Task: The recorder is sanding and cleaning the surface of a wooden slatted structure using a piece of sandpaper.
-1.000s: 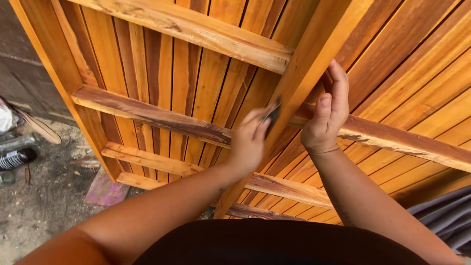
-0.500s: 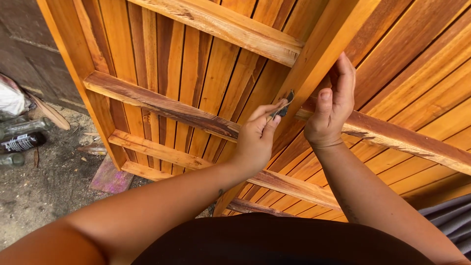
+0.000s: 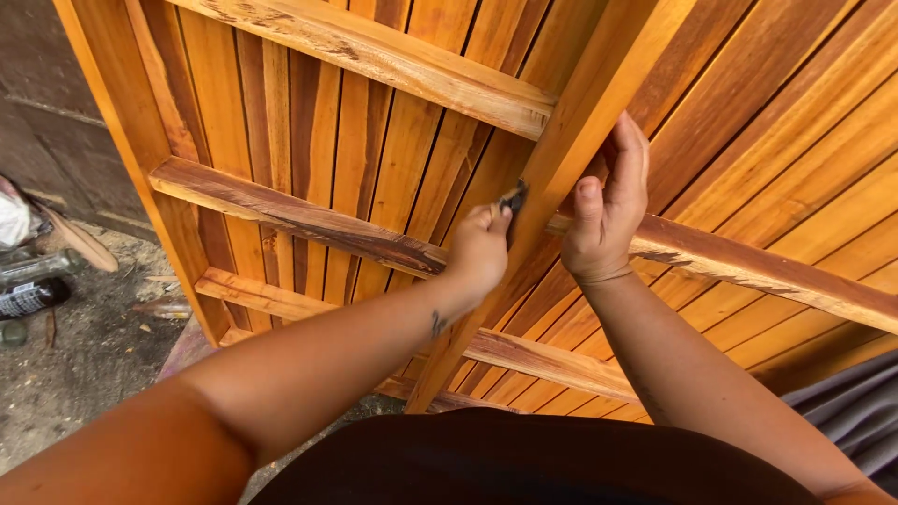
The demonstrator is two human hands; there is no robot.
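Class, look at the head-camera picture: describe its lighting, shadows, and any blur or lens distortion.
Head view: soft, even daylight, with no glare on the wooden panel; faint shadows lie under the crosspieces; the left hand and right hand are fairly sharp; the near forearm looms large, stretched by the wide lens; the bottles on the ground are slightly soft.

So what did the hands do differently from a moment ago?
The left hand slid its small dark scrap along the upright wooden post, up and back down. The right hand kept gripping the post, and the slatted panel stayed put.
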